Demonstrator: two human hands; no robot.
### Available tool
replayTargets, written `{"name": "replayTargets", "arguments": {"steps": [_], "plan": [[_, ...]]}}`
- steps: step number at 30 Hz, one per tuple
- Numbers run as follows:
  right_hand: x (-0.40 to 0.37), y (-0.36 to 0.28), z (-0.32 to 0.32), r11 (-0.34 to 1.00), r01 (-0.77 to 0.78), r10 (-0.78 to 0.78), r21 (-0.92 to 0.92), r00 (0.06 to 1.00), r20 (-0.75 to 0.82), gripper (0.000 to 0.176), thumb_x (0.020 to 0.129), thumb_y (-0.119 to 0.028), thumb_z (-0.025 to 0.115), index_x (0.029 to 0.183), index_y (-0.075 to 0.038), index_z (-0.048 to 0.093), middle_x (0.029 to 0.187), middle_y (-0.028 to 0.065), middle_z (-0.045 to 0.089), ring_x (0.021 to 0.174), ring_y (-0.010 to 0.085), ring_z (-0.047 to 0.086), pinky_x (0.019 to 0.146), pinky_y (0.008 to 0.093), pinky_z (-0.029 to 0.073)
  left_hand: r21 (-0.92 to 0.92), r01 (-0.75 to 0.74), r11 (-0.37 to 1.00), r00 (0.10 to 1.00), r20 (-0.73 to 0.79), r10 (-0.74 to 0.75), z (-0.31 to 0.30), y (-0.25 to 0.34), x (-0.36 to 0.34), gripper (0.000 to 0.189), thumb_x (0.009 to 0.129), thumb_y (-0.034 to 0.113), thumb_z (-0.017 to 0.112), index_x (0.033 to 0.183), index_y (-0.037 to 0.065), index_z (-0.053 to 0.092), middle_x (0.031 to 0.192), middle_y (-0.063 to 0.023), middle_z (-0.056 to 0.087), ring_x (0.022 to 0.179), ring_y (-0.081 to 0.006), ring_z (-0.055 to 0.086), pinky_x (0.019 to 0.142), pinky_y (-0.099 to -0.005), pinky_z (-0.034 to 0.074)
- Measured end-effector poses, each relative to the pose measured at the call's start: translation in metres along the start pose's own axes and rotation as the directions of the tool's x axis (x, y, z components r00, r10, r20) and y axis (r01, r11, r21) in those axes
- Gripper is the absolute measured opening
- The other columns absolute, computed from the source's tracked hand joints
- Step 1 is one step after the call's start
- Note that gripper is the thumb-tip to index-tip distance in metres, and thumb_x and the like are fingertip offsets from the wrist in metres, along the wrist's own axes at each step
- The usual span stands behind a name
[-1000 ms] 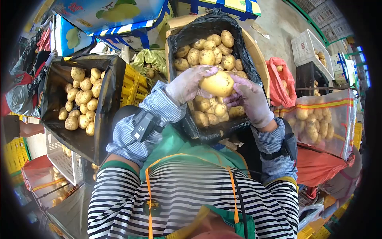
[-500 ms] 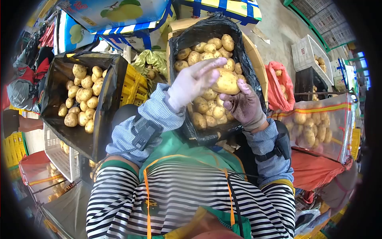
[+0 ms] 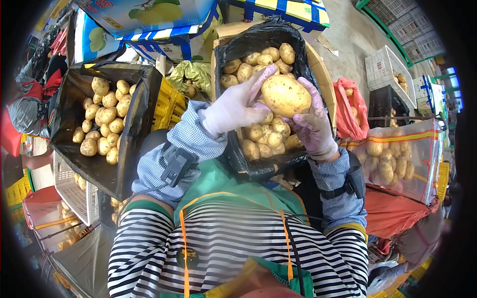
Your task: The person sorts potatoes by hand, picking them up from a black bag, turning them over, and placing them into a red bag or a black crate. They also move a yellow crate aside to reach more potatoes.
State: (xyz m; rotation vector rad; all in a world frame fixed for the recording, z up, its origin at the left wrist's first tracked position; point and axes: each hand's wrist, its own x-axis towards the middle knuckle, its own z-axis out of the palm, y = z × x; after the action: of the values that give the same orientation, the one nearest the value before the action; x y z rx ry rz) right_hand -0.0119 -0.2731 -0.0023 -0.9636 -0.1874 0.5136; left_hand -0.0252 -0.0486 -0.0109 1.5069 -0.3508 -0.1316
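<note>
A large, pale yellow potato (image 3: 286, 96) with dark specks is held up above the box, between my two gloved hands. My right hand (image 3: 316, 124) cups its right side, with fingers along the edge and a dirt-stained palm. My left hand (image 3: 237, 105) has its thumb and fingers around the potato's left end. Below them, a cardboard box lined with a black plastic bag (image 3: 228, 55) holds many potatoes (image 3: 263, 135); my hands and the large potato hide part of them.
On the left stands a tilted black-lined crate (image 3: 64, 109) of potatoes, beside a yellow crate (image 3: 168, 104). A red bag (image 3: 343, 89) and a mesh sack (image 3: 422, 149) with potatoes are on the right. Fruit cartons (image 3: 164, 30) stack behind; a white crate (image 3: 385, 69) stands farther right.
The large potato has come up closer to the camera and turned to show a broader face. My right hand has turned around its side; my left fingers have spread around its left end.
</note>
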Motion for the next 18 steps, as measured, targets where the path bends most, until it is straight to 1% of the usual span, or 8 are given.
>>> {"name": "replayTargets", "arguments": {"steps": [2, 4, 6, 9, 10, 12, 14, 18], "plan": [[-0.002, 0.002, 0.006, 0.998, 0.028, -0.028, -0.058, 1.0, 0.006, 0.081, 0.076, 0.009, 0.065, 0.149, -0.004, 0.03, 0.142, 0.0152, 0.045, 0.128, 0.0269, 0.053, 0.101, 0.0373, 0.051, 0.168, 0.045, 0.985, 0.999, -0.016, -0.043, -0.006, 0.004, 0.002, 0.069, 0.088, 0.002, 0.061, 0.151, 0.002, 0.034, 0.134, -0.0075, 0.056, 0.109, -0.0088, 0.055, 0.093, -0.0236, 0.047], [-0.002, 0.004, 0.007, 0.992, 0.052, -0.05, -0.115, 0.999, 0.022, 0.082, 0.076, 0.009, 0.066, 0.149, -0.003, 0.03, 0.143, 0.0154, 0.045, 0.129, 0.0259, 0.051, 0.103, 0.0367, 0.049, -0.17, 0.083, 0.982, 0.993, 0.094, -0.068, -0.013, 0.01, 0.005, 0.072, 0.082, -0.007, 0.052, 0.151, 0.0, 0.032, 0.146, -0.0076, 0.047, 0.133, -0.014, 0.044, 0.111, -0.0267, 0.035], [0.0, 0.007, 0.003, 0.763, 0.281, -0.251, -0.583, 0.959, 0.134, 0.083, 0.076, 0.01, 0.068, 0.149, -0.001, 0.031, 0.145, 0.0145, 0.043, 0.131, 0.023, 0.049, 0.107, 0.0332, 0.043, -0.291, 0.184, 0.939, 0.981, 0.108, -0.159, -0.012, 0.012, 0.001, 0.071, 0.081, -0.004, 0.059, 0.148, 0.001, 0.037, 0.141, -0.0078, 0.05, 0.13, -0.0164, 0.047, 0.11, -0.0278, 0.036], [0.002, 0.005, 0.006, 0.606, 0.307, -0.205, -0.734, 0.952, 0.229, 0.083, 0.078, 0.01, 0.068, 0.151, 0.0, 0.03, 0.147, 0.0131, 0.041, 0.132, 0.0208, 0.046, 0.109, 0.031, 0.039, -0.481, 0.15, 0.864, 0.987, 0.031, -0.155, -0.002, 0.007, 0.003, 0.07, 0.077, 0.011, 0.079, 0.139, 0.001, 0.046, 0.131, -0.0091, 0.053, 0.124, -0.0195, 0.052, 0.106, -0.0333, 0.043], [0.005, 0.014, 0.012, 0.855, 0.29, -0.244, -0.43, 0.957, 0.16, 0.085, 0.079, 0.009, 0.069, 0.152, -0.001, 0.028, 0.148, 0.0133, 0.041, 0.128, 0.021, 0.05, 0.105, 0.0318, 0.042, -0.579, 0.171, 0.797, 0.984, 0.067, -0.163, -0.007, 0.004, 0.003, 0.065, 0.083, 0.016, 0.077, 0.139, 0.004, 0.046, 0.133, -0.0086, 0.053, 0.125, -0.0192, 0.052, 0.104, -0.0334, 0.046], [0.0, 0.005, 0.013, 0.875, 0.138, -0.116, -0.465, 0.99, 0.077, 0.079, 0.085, -0.002, 0.069, 0.152, 0.0, 0.029, 0.149, 0.0151, 0.041, 0.12, 0.0209, 0.054, 0.101, 0.0327, 0.045, -0.278, -0.201, 0.939, 0.972, -0.178, 0.155, -0.026, -0.022, 0.0, 0.054, 0.09, 0.017, 0.07, 0.138, 0.005, 0.048, 0.131, -0.0093, 0.056, 0.118, -0.0223, 0.059, 0.093, -0.0342, 0.055], [0.0, 0.001, 0.02, 0.847, 0.171, -0.155, -0.503, 0.985, 0.075, 0.07, 0.092, -0.015, 0.065, 0.151, 0.0, 0.031, 0.145, 0.0166, 0.045, 0.113, 0.0203, 0.057, 0.095, 0.0314, 0.047, -0.879, -0.142, 0.456, 0.967, -0.221, -0.124, -0.058, 0.009, -0.011, 0.044, 0.096, 0.028, 0.059, 0.132, 0.004, 0.052, 0.129, -0.0144, 0.059, 0.098, -0.0327, 0.068, 0.064, -0.0357, 0.061], [0.005, 0.01, 0.006, 0.823, 0.197, -0.199, -0.533, 0.979, 0.053, 0.063, 0.096, -0.021, 0.061, 0.149, 0.001, 0.035, 0.138, 0.0176, 0.051, 0.11, 0.0189, 0.058, 0.091, 0.029, 0.048, -0.8, -0.502, 0.327, 0.826, -0.556, -0.091, -0.164, 0.023, -0.071, 0.048, 0.095, 0.036, 0.06, 0.13, 0.004, 0.054, 0.127, -0.0171, 0.059, 0.11, -0.0388, 0.059, 0.081, -0.0419, 0.058]]}}
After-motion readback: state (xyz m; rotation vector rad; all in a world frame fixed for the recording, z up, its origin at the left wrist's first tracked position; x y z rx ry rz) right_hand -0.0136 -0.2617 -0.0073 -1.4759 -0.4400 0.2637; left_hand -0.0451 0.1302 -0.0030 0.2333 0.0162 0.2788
